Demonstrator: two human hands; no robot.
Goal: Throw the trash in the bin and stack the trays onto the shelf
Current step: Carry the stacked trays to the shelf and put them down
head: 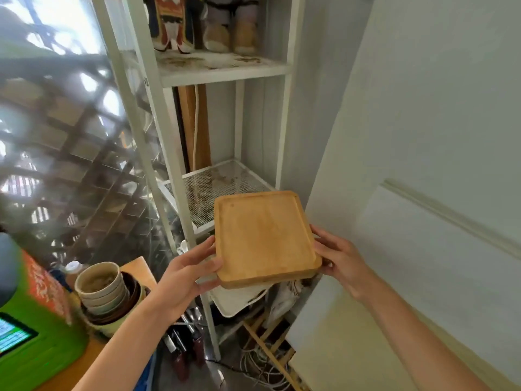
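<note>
From the head view we look down at a wooden tray (pixel 265 238), square with a raised rim and rounded corners, which we hold in the air between both hands. Our left hand (pixel 187 273) grips the tray's left edge: the thumb lies along the top of the rim near the lower left corner, and the fingers curl under the tray, where we mostly cannot see them. Our right hand (pixel 339 256) takes the right edge near the lower right corner, the thumb on the rim and the fingers wrapped round the side and underneath. Neither hand is spread wide; both are closed on the tray's edges.

The tray sits level, tilted slightly toward us, in front of a white metal shelf unit (pixel 180 153). Its far edge overlaps the front of the perforated mesh shelf (pixel 214 184), but we cannot tell whether it touches it. That mesh shelf is stained. On the shelf above stand two dolls (pixel 203 21), seen only from the legs down.

To the lower left, a stack of bowls (pixel 103 289) sits on a wooden table (pixel 138 268), beside a green box (pixel 42 328). Below the tray, cables (pixel 265 368) lie tangled on the floor.
</note>
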